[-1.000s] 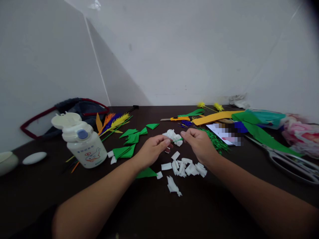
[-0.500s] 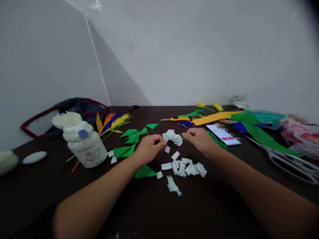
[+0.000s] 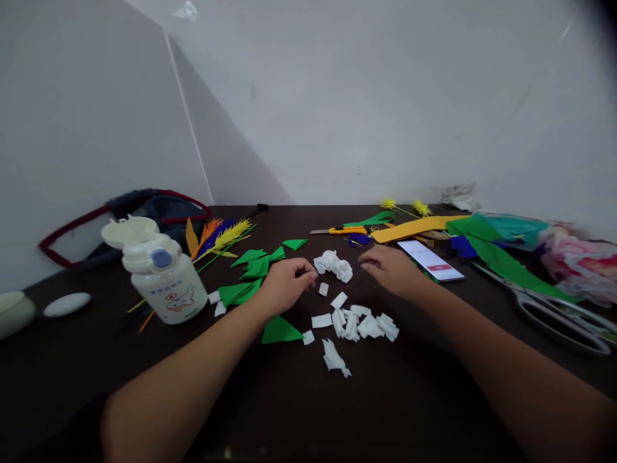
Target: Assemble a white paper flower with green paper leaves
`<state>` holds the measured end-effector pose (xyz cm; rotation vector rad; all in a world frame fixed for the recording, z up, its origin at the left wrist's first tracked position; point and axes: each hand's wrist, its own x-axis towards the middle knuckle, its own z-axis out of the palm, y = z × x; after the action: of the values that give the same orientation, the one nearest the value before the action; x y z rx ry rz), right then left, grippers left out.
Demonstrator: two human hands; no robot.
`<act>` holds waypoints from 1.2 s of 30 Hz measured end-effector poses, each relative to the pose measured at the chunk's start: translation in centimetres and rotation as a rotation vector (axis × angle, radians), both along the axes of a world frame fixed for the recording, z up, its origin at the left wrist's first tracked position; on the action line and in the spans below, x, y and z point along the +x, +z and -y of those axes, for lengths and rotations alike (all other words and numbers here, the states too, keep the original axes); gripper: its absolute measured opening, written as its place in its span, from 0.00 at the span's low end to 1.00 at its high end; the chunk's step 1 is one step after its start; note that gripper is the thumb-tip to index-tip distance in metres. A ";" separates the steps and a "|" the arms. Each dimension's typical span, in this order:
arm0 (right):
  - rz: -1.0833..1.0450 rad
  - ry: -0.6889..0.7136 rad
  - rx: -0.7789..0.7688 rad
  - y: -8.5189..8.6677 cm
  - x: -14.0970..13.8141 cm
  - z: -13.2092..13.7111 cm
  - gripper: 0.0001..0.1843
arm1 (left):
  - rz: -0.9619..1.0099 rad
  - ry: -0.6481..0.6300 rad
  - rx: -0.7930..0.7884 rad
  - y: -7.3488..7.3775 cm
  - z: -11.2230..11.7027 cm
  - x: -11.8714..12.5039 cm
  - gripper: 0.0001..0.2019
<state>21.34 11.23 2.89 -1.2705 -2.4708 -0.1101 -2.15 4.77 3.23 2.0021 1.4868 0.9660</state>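
- a person's left hand (image 3: 285, 284) rests on a dark table (image 3: 270, 411), knuckles up and fingers curled in toward the palm; whether the fingertips pinch anything cannot be told from this angle.
- the right hand (image 3: 393, 270) lies palm down with fingers stretched out and loose, gripping nothing, its fingertips pointing toward a crumpled white paper cluster (image 3: 333, 263).
- that cluster sits on the table between the two hands, just beyond the left hand's fingertips and apart from both hands.
- a single small white paper scrap (image 3: 323, 289) lies just in front of the cluster, and a heap of folded white paper pieces (image 3: 361, 325) is spread nearer the person, between the forearms.
- green paper triangles (image 3: 253, 263) lie left of the left hand, with one more green triangle (image 3: 279, 331) beside the left wrist.
- a white bottle (image 3: 161, 280) with its flip lid open stands upright at the left, near orange, blue and yellow paper plumes (image 3: 219, 235).
- a phone (image 3: 431, 260) with a lit screen lies just beyond the right hand.
- farther back are a yellow utility knife (image 3: 344, 230) and a yellow paper strip (image 3: 414, 227); large scissors (image 3: 563, 315) lie at the right edge.
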 end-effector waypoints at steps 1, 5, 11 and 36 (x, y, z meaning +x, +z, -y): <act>-0.039 0.081 0.019 -0.6 -0.8 0.1 0.13 | -0.010 0.004 0.002 0.0 0.0 0.0 0.08; 0.030 0.120 0.041 -3.0 -2.9 -0.7 0.18 | -0.079 -0.011 0.008 -0.4 -0.2 0.0 0.08; 0.029 0.101 0.034 -3.9 -4.0 -2.7 0.08 | -0.253 -0.028 0.035 -1.1 -0.5 0.0 0.06; -0.140 0.495 -0.359 -1.6 -2.5 0.5 0.06 | -0.637 -0.135 0.145 -2.0 -0.8 0.0 0.04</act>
<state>18.88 10.75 1.30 -0.7115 -2.6714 0.5475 -2.13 5.55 1.26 2.6354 1.5815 0.3954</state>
